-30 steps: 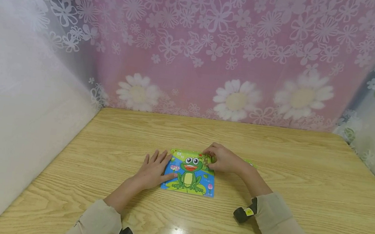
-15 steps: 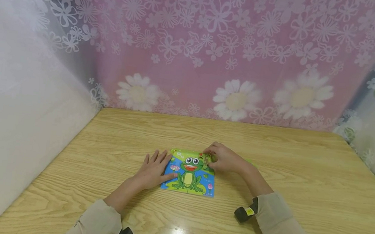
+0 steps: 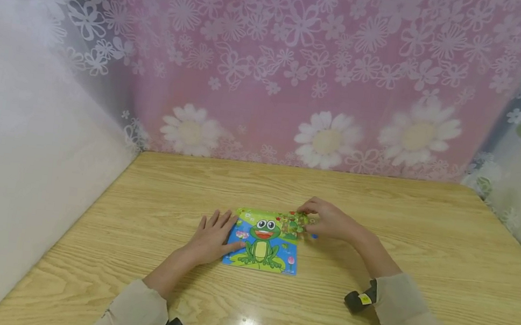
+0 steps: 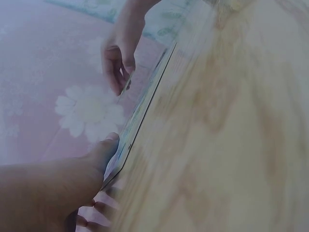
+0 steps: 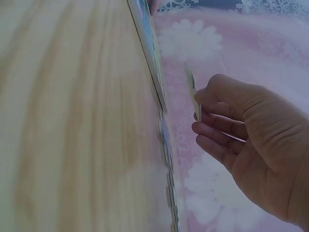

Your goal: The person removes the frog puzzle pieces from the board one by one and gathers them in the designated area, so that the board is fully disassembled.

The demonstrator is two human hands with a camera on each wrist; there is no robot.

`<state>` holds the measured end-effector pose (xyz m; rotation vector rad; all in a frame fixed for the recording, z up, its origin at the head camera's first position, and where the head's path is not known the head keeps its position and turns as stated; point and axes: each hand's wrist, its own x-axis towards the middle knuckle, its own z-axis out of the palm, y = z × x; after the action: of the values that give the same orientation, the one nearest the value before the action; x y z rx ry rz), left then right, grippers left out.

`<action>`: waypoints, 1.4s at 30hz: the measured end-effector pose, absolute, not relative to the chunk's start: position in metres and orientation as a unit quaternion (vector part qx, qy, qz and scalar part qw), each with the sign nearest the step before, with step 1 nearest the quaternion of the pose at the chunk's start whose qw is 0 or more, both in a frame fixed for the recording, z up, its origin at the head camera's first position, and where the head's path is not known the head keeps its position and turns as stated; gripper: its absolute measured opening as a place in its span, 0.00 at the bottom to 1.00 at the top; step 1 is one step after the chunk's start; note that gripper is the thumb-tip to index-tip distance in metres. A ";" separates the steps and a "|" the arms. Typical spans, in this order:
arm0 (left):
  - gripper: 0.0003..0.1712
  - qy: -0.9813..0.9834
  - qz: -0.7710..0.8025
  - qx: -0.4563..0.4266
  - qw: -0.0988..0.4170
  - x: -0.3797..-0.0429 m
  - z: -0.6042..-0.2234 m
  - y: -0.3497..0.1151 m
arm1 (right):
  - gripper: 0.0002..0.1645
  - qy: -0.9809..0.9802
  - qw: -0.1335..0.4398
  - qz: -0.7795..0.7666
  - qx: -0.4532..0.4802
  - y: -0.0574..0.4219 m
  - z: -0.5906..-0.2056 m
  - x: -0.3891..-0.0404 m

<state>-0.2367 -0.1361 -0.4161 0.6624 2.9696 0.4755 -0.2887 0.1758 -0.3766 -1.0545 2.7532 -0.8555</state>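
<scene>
A square frog jigsaw puzzle [image 3: 259,262] lies flat on the table, its frog picture facing up. My left hand [image 3: 214,239] rests on its left edge with fingers spread and the thumb over the picture. At the upper right corner, my right hand [image 3: 331,222] pinches a thin puzzle piece [image 5: 192,89] between thumb and fingers. In the right wrist view that piece stands tilted on edge, raised off the table. A picture of green and brown shapes shows on the puzzle's upper right area beside it.
Several loose puzzle pieces [image 5: 166,145] lie on the wooden table [image 3: 243,301] to the right of the puzzle, mostly hidden by my right hand in the head view. A pink flowered curtain [image 3: 261,76] hangs along the table's back edge.
My right hand has moved right from the puzzle's upper right corner, holding the piece. More of that corner shows, and a blue bit appears under the hand. The left hand stays put.
</scene>
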 end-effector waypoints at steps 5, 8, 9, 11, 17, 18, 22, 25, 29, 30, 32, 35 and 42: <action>0.47 0.963 0.158 0.215 0.035 -0.237 -0.416 -0.138 | 0.22 0.899 0.029 -0.281 -0.334 0.192 -0.378 -0.285; 0.47 0.960 0.170 0.218 0.042 -0.237 -0.415 -0.140 | 0.22 0.902 0.025 -0.281 -0.328 0.203 -0.377 -0.281; 0.47 0.959 0.173 0.218 0.046 -0.237 -0.415 -0.141 | 0.22 0.903 0.023 -0.279 -0.327 0.206 -0.377 -0.280; 0.46 0.957 0.180 0.220 0.051 -0.238 -0.415 -0.142 | 0.22 0.905 0.022 -0.277 -0.322 0.213 -0.377 -0.279; 0.48 0.954 0.184 0.228 0.065 -0.238 -0.411 -0.147 | 0.21 0.912 0.003 -0.270 -0.309 0.235 -0.375 -0.275; 0.49 0.953 0.183 0.230 0.069 -0.237 -0.411 -0.147 | 0.21 0.912 0.000 -0.271 -0.307 0.238 -0.374 -0.274; 0.50 0.951 0.179 0.239 0.085 -0.236 -0.407 -0.148 | 0.20 0.915 -0.012 -0.267 -0.302 0.254 -0.373 -0.271; 0.50 0.949 0.173 0.246 0.092 -0.235 -0.404 -0.149 | 0.20 0.919 -0.020 -0.263 -0.294 0.265 -0.373 -0.269; 0.50 0.948 0.169 0.251 0.094 -0.233 -0.402 -0.149 | 0.20 0.923 -0.028 -0.260 -0.282 0.279 -0.373 -0.265; 0.50 0.948 0.170 0.253 0.094 -0.233 -0.402 -0.149 | 0.21 0.924 -0.030 -0.259 -0.280 0.283 -0.373 -0.264; 0.49 0.947 0.169 0.255 0.095 -0.233 -0.402 -0.149 | 0.21 0.924 -0.036 -0.260 -0.278 0.290 -0.374 -0.262; 0.49 0.947 0.169 0.256 0.097 -0.234 -0.403 -0.150 | 0.21 0.924 -0.046 -0.261 -0.275 0.299 -0.377 -0.260; 0.50 0.948 0.163 0.257 0.098 -0.236 -0.405 -0.150 | 0.20 0.930 -0.052 -0.254 -0.262 0.311 -0.382 -0.260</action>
<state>-0.2355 -0.1501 -0.4047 0.7618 2.8047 0.4811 -0.2599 0.3115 -0.3821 -0.8525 3.0207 -0.8246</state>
